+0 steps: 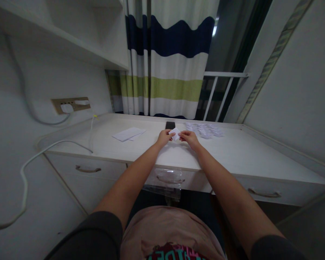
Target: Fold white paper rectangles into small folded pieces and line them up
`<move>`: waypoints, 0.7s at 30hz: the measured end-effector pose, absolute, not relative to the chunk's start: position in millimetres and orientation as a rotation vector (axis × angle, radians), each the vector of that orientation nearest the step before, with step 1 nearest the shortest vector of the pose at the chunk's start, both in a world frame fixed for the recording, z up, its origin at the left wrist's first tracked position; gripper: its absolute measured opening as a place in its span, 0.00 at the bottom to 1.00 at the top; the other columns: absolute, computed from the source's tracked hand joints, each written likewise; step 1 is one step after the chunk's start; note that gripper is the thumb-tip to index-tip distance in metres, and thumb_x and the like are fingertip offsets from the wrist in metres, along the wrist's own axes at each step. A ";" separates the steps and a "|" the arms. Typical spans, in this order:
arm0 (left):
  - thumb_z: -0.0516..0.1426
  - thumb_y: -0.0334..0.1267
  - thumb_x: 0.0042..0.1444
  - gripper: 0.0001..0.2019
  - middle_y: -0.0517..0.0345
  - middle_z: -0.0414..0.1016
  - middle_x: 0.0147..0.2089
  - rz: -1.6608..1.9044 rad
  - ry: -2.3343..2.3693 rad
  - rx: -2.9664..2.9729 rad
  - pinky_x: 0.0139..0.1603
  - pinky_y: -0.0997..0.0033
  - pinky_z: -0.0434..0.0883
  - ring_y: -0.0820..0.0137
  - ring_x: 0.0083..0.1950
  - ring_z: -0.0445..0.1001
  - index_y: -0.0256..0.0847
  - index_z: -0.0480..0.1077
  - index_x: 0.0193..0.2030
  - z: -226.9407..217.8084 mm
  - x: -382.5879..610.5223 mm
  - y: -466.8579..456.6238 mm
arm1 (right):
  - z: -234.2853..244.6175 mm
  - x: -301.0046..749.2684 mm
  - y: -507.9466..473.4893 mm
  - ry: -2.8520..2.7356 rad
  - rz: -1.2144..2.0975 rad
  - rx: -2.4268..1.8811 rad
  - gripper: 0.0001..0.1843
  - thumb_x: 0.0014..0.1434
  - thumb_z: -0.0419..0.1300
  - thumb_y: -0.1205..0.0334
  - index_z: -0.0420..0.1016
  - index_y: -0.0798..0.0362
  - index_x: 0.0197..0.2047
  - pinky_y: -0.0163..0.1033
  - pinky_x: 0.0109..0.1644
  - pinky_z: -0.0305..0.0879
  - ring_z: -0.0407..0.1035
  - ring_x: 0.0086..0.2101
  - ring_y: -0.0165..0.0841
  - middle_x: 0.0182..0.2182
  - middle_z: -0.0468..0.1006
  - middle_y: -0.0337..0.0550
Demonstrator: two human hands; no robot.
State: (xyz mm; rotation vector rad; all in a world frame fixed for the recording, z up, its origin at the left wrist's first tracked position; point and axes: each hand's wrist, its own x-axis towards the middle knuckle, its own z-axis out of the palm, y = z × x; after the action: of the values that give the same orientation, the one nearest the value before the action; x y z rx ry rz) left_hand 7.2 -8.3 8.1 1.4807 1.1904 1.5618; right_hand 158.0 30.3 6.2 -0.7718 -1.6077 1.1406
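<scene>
A small folded piece of white paper (175,134) is held up between my two hands, just above the desk. My left hand (164,138) pinches its left edge between thumb and fingers. On the other side my right hand (189,138) grips the right edge the same way. Beyond the paper lies a dark, flat phone-like object (170,125). Several small folded white paper pieces (204,129) are spread on the desk behind my right hand. To the left of my hands rest flat white paper sheets (128,134), partly overlapping.
The white desk (246,155) has drawers below its front edge, and clear plastic (169,177) hangs at the middle one. A white cable (56,143) crosses the left end near a wall socket (72,104). A striped curtain (176,65) and white railing stand behind; a shelf overhangs the left.
</scene>
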 end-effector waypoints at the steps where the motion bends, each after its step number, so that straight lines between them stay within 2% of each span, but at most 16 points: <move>1: 0.59 0.30 0.46 0.04 0.58 0.72 0.26 1.556 1.189 1.481 0.24 0.81 0.65 0.78 0.25 0.67 0.32 0.71 0.31 8.0 7.3 -8.3 | 6.1 157.8 30.6 -1.600 1.145 -0.769 0.23 0.31 0.68 0.45 0.73 0.55 0.25 0.34 0.27 0.64 0.64 0.20 0.26 0.18 0.72 0.38; 11: 0.61 0.32 0.46 0.09 0.59 0.72 0.26 1.478 1.206 1.475 0.24 0.81 0.67 0.79 0.25 0.68 0.33 0.69 0.36 6.6 9.6 -7.3 | 3.5 158.4 34.2 -1.600 1.104 -0.775 0.23 0.34 0.67 0.43 0.72 0.54 0.25 0.35 0.26 0.63 0.64 0.20 0.27 0.18 0.71 0.39; 17: 0.61 0.34 0.46 0.09 0.60 0.72 0.28 1.504 1.249 1.629 0.24 0.80 0.65 0.79 0.23 0.67 0.34 0.69 0.35 5.9 11.5 -11.1 | 1.0 157.2 33.1 -1.692 1.058 -0.876 0.25 0.37 0.64 0.39 0.68 0.54 0.22 0.32 0.19 0.57 0.59 0.16 0.24 0.14 0.67 0.36; 21: 0.61 0.37 0.46 0.10 0.61 0.72 0.29 1.503 1.272 1.753 0.24 0.80 0.64 0.79 0.23 0.66 0.36 0.69 0.35 3.9 11.5 -12.5 | -1.8 157.2 34.1 -1.743 1.053 -0.863 0.25 0.37 0.64 0.39 0.68 0.54 0.22 0.31 0.19 0.55 0.58 0.16 0.24 0.14 0.66 0.35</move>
State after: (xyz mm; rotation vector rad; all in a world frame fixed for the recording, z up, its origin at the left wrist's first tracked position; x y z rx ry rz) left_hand 11.5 -12.5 3.9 1.7529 1.2717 1.5029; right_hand 157.2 34.1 -1.8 -0.8631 -1.7432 1.0534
